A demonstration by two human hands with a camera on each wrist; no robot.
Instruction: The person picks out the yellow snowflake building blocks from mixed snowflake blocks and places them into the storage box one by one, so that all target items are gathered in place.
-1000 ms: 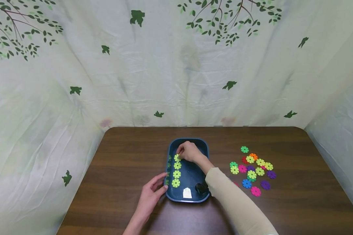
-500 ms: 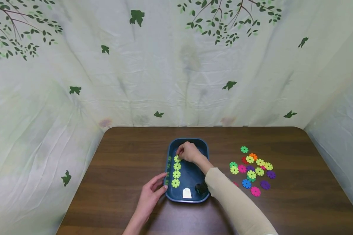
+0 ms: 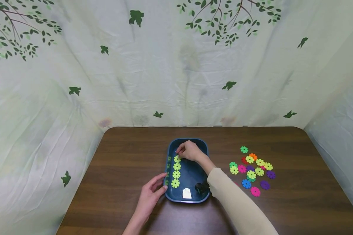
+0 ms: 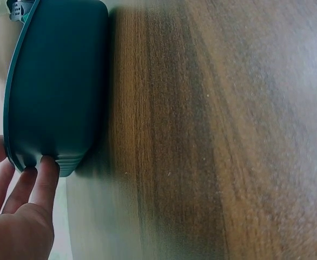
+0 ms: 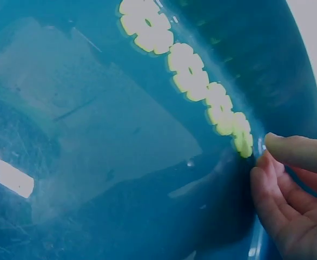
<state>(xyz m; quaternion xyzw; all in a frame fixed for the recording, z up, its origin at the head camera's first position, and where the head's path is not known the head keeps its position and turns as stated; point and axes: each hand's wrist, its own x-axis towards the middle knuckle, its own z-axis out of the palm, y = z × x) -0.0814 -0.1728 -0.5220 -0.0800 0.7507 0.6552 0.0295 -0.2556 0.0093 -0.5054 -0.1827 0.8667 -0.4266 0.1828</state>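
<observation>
A row of several yellow-green notched plastic discs [image 3: 176, 174] lies along the left side of the dark blue tray [image 3: 191, 198]. My right hand [image 3: 191, 150] is over the far end of the row, fingers bent. In the right wrist view the thumb and fingertips of the right hand [image 5: 296, 189] are beside the last disc [image 5: 243, 135], with nothing visible held between them. My left hand [image 3: 151, 192] holds the tray's near left edge. In the left wrist view, the left hand's fingers [image 4: 44, 184] lie against the tray's outer wall [image 4: 61, 81], with the thumb at the rim.
On the brown table [image 3: 129, 153], right of the tray, lies a loose spread of notched discs in pink [image 3: 255, 191], blue [image 3: 246, 183], purple [image 3: 265, 185], green, orange, red and yellow-green. A black object [image 3: 201, 188] on the right wrist overlaps the tray. A patterned cloth [image 3: 164, 71] hangs behind.
The farthest yellow-green disc has shifted slightly nearer the row, and the right fingers have lifted a little away from it. The left hand stays at the tray's edge.
</observation>
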